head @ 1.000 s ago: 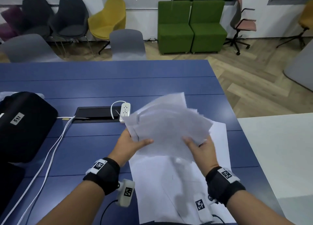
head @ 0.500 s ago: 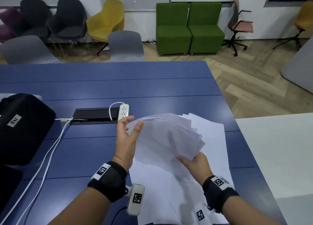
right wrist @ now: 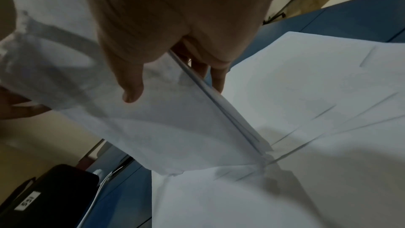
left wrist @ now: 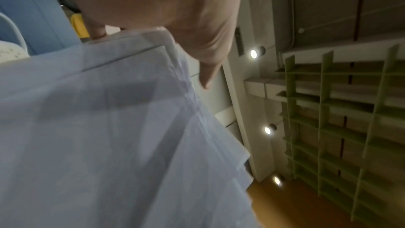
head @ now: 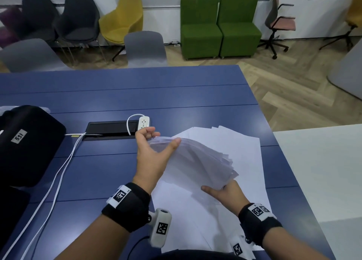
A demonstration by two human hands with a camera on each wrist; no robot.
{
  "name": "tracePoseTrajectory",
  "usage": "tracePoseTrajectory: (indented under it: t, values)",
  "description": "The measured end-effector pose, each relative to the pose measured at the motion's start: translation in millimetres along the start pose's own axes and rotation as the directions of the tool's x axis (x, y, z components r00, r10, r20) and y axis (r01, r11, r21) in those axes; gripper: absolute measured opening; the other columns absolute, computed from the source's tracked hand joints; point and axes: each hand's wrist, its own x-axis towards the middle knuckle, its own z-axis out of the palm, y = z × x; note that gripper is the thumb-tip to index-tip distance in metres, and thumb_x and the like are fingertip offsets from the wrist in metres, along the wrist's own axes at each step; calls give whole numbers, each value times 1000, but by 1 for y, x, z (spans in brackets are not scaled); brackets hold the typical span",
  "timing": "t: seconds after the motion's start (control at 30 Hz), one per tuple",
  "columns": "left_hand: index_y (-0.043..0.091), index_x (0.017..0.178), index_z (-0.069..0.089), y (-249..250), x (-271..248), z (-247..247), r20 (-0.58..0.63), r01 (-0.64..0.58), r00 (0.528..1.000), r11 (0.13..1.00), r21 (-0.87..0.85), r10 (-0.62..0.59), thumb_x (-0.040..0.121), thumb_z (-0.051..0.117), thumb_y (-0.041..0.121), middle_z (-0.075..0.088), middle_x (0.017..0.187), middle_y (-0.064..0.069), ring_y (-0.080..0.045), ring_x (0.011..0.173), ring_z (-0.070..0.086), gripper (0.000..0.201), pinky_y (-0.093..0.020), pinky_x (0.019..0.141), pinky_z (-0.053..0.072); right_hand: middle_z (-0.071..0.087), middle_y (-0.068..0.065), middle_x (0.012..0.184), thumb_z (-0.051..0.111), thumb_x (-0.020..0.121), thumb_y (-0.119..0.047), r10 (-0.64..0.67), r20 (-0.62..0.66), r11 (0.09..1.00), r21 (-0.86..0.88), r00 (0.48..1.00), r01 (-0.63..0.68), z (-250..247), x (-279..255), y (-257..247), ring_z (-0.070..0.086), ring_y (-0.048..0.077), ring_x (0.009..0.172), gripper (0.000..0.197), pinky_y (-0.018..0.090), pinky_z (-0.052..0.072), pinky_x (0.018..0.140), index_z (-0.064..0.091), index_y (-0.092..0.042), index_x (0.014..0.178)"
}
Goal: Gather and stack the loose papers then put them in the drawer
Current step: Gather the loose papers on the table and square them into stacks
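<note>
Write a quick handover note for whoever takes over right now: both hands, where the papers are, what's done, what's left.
Left hand: grips the far end of the paper stack, thumb on top.
Right hand: grips the near end, thumb on top and fingers beneath.
The stack is raised over the blue table, its edges fanned and not yet squared.
More loose sheets lie flat on the table under and beyond it.
Done: some papers gathered.
Left: collect the remaining sheets, square the stack, put it in the drawer. No drawer shows in any view.
</note>
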Motion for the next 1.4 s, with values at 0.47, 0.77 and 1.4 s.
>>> tracePoseTrajectory:
  t: [0.47,0.77,1.4]
  values:
    - [14,130,61,-9,4,-29,275,280,937,933,-226,-215,78,78,69,73,128,-8,-17,114,69,78,-36,102,51,74,19,85,72,98,-37,40,-35,998,-48,999,-42,17,10,-11,61,23,66,22,32,47,63,71,-17,89]
    - [31,138,56,-38,13,-45,425,218,885,976,-18,-190,61,98,43,66,144,4,-9,131,64,89,-28,109,52,74,-15,87,83,88,-33,-116,64,978,-169,991,126,7,12,-14,66,-6,77,23,15,49,70,71,-51,96]
    - [28,123,74,-83,2,-43,472,253,761,873,416,-446,77,97,31,81,117,7,-11,112,75,52,-41,103,60,80,-10,107,84,87,-28,57,32,998,14,998,-58,19,23,-10,76,10,102,30,35,61,94,75,-26,115]
